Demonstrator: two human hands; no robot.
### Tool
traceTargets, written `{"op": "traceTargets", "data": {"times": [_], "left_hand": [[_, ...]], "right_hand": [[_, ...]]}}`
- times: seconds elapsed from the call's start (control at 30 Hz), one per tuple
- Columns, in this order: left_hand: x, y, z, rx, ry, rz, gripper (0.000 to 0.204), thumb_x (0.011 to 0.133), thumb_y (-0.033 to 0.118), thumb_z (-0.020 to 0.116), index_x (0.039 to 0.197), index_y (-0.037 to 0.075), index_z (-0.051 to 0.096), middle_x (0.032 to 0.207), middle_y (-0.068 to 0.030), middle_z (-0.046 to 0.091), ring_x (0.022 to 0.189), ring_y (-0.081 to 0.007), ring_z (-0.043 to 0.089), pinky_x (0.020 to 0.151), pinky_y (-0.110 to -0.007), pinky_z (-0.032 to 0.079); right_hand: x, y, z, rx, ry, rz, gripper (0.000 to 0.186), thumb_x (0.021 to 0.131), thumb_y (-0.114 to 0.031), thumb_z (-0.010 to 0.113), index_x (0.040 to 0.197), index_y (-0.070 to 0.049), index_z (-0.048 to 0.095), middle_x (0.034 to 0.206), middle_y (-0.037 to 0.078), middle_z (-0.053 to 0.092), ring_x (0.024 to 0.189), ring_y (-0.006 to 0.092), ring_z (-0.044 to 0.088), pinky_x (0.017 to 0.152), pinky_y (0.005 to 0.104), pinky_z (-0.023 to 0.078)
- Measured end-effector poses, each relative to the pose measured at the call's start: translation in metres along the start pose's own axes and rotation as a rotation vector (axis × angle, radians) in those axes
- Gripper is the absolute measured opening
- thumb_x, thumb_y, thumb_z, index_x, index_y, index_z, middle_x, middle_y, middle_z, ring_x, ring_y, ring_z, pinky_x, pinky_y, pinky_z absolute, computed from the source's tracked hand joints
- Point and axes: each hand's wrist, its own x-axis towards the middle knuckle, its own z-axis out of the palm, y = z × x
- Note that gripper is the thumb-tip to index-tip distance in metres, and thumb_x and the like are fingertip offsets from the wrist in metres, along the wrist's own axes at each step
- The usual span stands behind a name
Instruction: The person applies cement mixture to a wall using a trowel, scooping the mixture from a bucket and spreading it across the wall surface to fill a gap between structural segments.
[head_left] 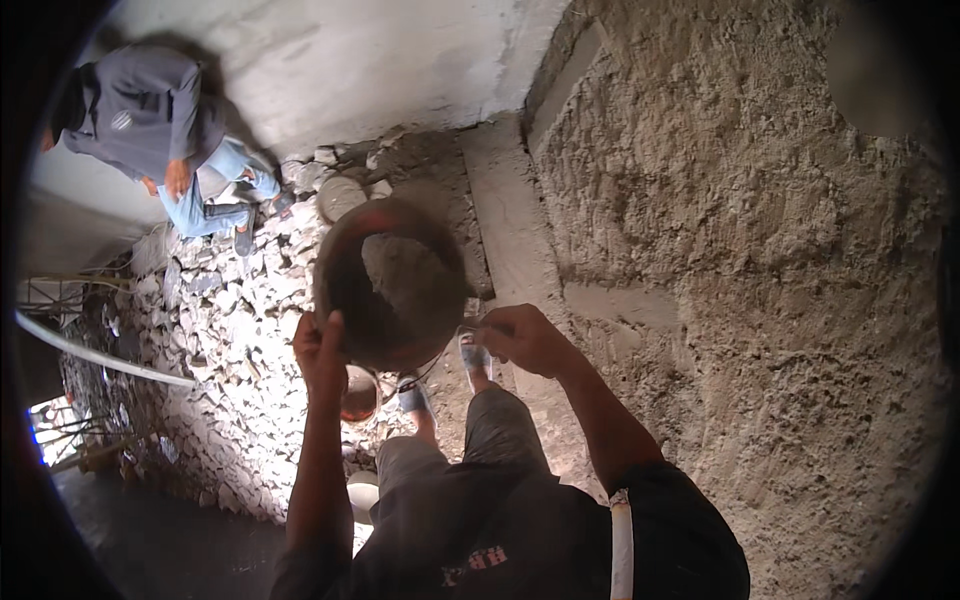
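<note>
A dark round bucket (pixel 350 295) with a lump of grey mortar-like material (pixel 410 275) inside is held out in front of me, above my feet. My left hand (pixel 322 352) grips its lower left rim with fingers closed round it. My right hand (pixel 515 335) is closed at the bucket's lower right, on what looks like its thin wire handle. Behind the bucket, just below it in the picture, a reddish round container (pixel 358 395) is partly visible.
A person (pixel 150 120) in grey top and jeans is by the white wall (pixel 380 50) at upper left. Broken stones (pixel 220 330) cover the ground left, with a pale pipe (pixel 110 362). Rough mortar surface (pixel 740 300) fills the right, edged by a concrete strip (pixel 495 200).
</note>
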Motion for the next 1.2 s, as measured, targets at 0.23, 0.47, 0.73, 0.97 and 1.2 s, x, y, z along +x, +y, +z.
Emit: {"op": "traceTargets", "data": {"times": [0.23,0.47,0.73,0.97,1.2], "left_hand": [[-0.001,-0.016,0.02,0.131,0.006,-0.118,0.026,0.1,0.009,0.069,0.082,0.011,0.05,0.075,0.0092,0.049,0.07,-0.0007,0.037,0.063,-0.022,0.032],[-0.037,-0.02,0.005,0.357,0.067,-0.239,0.031,0.097,0.013,0.072,0.077,0.011,0.049,0.072,0.0082,0.044,0.068,-0.0034,0.036,0.06,-0.025,0.032],[-0.001,-0.006,0.054,0.572,-0.092,-0.021,0.039,0.091,0.025,0.079,0.076,0.004,0.05,0.068,-0.0014,0.044,0.066,-0.0138,0.04,0.059,-0.036,0.036],[0.041,0.054,0.059,0.578,-0.33,0.103,0.039,0.094,0.029,0.076,0.079,0.003,0.052,0.068,-0.0016,0.045,0.066,-0.0121,0.04,0.058,-0.035,0.038],[0.073,0.109,0.025,0.519,-0.425,0.32,0.026,0.093,0.017,0.072,0.082,0.001,0.055,0.069,-0.0149,0.053,0.063,-0.0276,0.052,0.061,-0.041,0.043]], "right_hand": [[0.023,0.095,-0.168,0.063,0.337,0.231,0.022,0.101,-0.021,0.063,0.105,-0.001,0.071,0.084,0.005,0.068,0.065,0.0112,0.061,0.061,0.0281,0.054],[-0.193,0.096,-0.199,0.494,0.703,0.252,0.024,0.104,-0.022,0.059,0.1,-0.001,0.069,0.086,0.009,0.069,0.063,0.0135,0.063,0.049,0.0273,0.051],[-0.082,0.019,-0.078,-0.139,0.217,0.271,0.025,0.096,-0.019,0.067,0.107,0.002,0.059,0.082,0.014,0.067,0.081,0.0249,0.075,0.067,0.0396,0.057],[0.038,-0.027,0.022,-1.188,0.325,-0.128,0.022,0.094,-0.021,0.063,0.107,-0.002,0.061,0.081,0.016,0.07,0.083,0.0294,0.075,0.064,0.0427,0.06],[0.036,-0.029,0.062,-1.167,0.243,-0.23,0.032,0.089,-0.02,0.066,0.114,-0.001,0.057,0.079,0.013,0.067,0.069,0.0314,0.072,0.059,0.0439,0.058]]}}
